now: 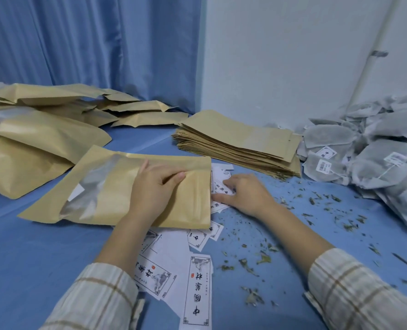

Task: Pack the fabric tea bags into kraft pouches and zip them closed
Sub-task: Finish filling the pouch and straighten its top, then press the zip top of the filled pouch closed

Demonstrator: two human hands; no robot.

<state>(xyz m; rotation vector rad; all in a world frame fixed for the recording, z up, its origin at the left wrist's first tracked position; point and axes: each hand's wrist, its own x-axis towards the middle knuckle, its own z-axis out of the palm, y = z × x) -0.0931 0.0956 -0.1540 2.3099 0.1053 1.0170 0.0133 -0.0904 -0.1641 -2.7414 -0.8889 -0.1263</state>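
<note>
A: Progress? Filled pouches (38, 139) heaped at 10 o'clock, about eight; flat stack (240, 141) at 1, too many to count.

B: Tea bags (369, 153) piled at 3, uncounted. Current pouch (126, 186) lies centre; left hand (153, 189) presses its zip end, thumb curled over. Right hand (243, 195) spread on labels (197, 277).

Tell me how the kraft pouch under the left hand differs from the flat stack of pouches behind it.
The kraft pouch under the left hand is a single pouch and bulges, with contents showing through its clear window; the flat stack of pouches is many thin pouches, lying flat. The held pouch lies near the person, partly over white printed labels; the stack sits further back, beside the fabric tea bags. Both are tan kraft paper on the blue table.
</note>
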